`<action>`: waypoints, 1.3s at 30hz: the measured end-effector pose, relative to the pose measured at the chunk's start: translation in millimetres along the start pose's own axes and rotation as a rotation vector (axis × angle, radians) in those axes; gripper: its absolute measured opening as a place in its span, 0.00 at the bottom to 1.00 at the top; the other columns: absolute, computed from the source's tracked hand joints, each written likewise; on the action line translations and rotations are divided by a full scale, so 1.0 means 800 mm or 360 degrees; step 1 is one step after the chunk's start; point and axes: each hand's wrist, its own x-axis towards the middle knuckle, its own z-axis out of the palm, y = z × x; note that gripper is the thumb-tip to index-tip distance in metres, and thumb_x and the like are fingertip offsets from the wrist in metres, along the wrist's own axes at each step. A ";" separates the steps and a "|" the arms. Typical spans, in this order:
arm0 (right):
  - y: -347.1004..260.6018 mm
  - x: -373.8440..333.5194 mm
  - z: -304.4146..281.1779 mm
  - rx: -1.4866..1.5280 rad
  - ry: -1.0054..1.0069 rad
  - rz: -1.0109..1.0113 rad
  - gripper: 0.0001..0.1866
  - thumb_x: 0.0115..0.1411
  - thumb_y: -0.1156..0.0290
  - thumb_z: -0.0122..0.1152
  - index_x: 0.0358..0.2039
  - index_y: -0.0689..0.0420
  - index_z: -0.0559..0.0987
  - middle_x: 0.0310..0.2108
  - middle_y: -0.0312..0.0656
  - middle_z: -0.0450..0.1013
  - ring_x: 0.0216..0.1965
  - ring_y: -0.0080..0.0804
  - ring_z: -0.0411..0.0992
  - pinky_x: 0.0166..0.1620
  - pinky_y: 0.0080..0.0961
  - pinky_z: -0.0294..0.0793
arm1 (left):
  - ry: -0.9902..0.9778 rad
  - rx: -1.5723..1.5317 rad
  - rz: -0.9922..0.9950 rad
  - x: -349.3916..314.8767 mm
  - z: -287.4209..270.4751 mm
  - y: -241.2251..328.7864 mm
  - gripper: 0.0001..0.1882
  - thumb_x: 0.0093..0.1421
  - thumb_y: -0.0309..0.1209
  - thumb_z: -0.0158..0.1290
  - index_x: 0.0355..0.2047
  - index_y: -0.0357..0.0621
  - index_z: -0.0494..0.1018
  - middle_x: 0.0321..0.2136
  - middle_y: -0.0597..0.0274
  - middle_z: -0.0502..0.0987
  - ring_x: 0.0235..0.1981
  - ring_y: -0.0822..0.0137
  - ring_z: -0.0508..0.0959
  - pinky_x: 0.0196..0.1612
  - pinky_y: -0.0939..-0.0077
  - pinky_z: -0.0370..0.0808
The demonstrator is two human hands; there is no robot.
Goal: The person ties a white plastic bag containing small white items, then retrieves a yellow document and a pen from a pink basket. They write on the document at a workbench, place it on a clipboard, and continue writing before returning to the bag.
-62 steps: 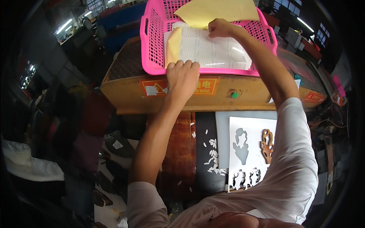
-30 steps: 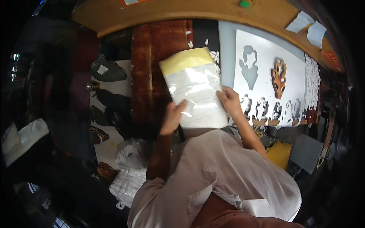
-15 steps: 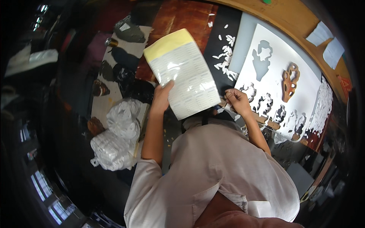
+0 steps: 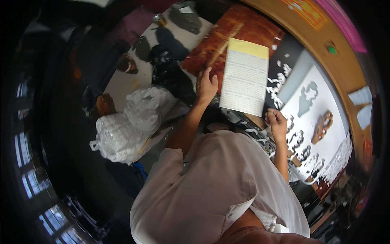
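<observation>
A printed sheet with a yellow top band (image 4: 245,77) lies over the red-brown board and a black strip in front of me. My left hand (image 4: 207,86) is just left of the sheet, fingers apart, holding nothing. Close to the sheet's lower right corner, my right hand (image 4: 277,122) is closed with its fingertips together; whatever they may hold is too small to make out. Right of that hand lies a white sheet (image 4: 321,89) with cut-out shapes, and on it rests a brown openwork piece (image 4: 322,127).
White plastic bags (image 4: 122,136) and a black plastic bag (image 4: 172,73) stand at the left. Behind them are a can (image 4: 159,19) and a dark grey bundle (image 4: 185,18). White scraps (image 4: 278,83) litter the black strip. A wooden ledge (image 4: 345,61) borders the far right.
My left hand has let go of the sheet, which went from being held up to lying on the board. The right hand stays closed. The whole view has turned.
</observation>
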 end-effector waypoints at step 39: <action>-0.065 0.053 0.137 -0.0901 -0.0731 -0.0790 0.09 0.66 0.75 0.60 0.46 0.59 0.83 0.48 0.51 0.81 0.47 0.46 0.80 0.50 0.35 0.79 | -0.0800 0.0312 -0.0826 -0.437 -0.033 -0.342 0.23 0.57 0.39 0.61 0.50 0.39 0.81 0.45 0.41 0.82 0.50 0.42 0.81 0.56 0.53 0.77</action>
